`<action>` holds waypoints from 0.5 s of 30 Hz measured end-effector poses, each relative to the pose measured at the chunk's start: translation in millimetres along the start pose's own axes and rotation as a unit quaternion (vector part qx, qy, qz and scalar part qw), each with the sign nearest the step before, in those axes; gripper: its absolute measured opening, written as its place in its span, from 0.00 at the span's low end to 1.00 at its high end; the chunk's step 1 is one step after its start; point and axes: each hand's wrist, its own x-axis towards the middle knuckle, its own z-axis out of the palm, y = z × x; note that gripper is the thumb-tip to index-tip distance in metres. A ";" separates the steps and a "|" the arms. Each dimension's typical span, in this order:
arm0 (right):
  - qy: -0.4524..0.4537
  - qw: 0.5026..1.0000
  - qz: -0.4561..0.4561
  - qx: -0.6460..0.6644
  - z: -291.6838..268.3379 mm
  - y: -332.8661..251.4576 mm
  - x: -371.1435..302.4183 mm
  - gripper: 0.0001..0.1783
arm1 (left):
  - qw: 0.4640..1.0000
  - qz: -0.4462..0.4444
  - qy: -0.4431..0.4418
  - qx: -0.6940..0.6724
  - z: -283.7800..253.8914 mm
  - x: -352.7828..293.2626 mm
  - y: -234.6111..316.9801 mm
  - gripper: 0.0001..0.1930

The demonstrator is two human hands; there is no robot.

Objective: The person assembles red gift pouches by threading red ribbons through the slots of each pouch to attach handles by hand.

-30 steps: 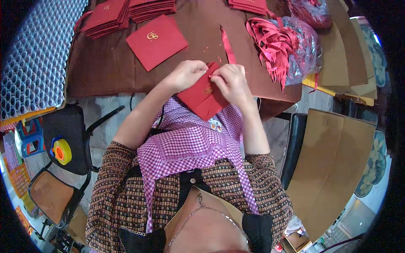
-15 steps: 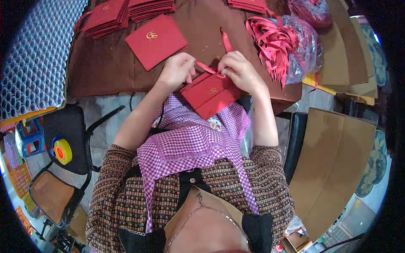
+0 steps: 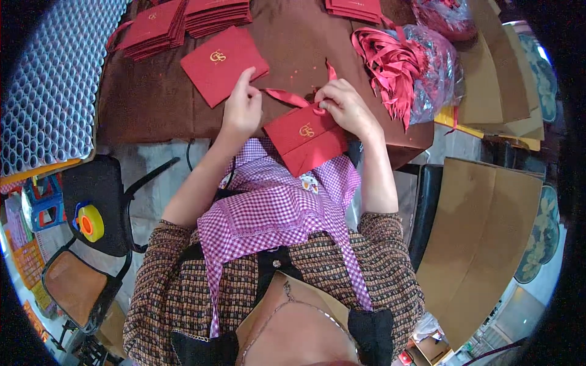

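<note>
A flat red paper gift bag [image 3: 305, 137] with a gold emblem and a crease across it lies at the table's near edge, partly over my lap. My right hand [image 3: 349, 111] pinches a red ribbon [image 3: 287, 97] at the bag's upper edge, thumb and index finger closed. One ribbon end stretches loose to the left, while the other sticks up behind that hand. My left hand [image 3: 243, 110] is raised off the ribbon, index finger extended and nothing visible in it. Its fingertip overlaps the near right edge of a second red gift bag [image 3: 213, 70] lying flat; contact is unclear.
Stacks of red bags [image 3: 152, 30] line the table's far side. A bundle of red ribbons [image 3: 390, 67] spills from clear plastic at the right. A tray of round cells [image 3: 49, 85] stands left. Chairs [image 3: 97, 201] and cardboard [image 3: 482, 244] flank me.
My left hand has let go of the ribbon end and moved left and up toward the second bag. My right hand still pinches the ribbon, nearly in place.
</note>
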 end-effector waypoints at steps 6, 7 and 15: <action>-0.006 1.000 -0.003 0.001 4.4 11.6 1.6 0.07 | 0.884 0.339 -0.112 0.302 1.3 -16.1 -7.0 0.11; -0.016 1.000 -0.007 0.004 4.7 15.9 4.1 0.08 | 0.896 0.304 -0.120 0.300 3.7 -18.1 -12.1 0.09; 0.202 0.964 0.144 -0.096 19.2 55.5 32.1 0.13 | 0.911 0.224 -0.175 0.299 -4.3 -6.2 -22.8 0.09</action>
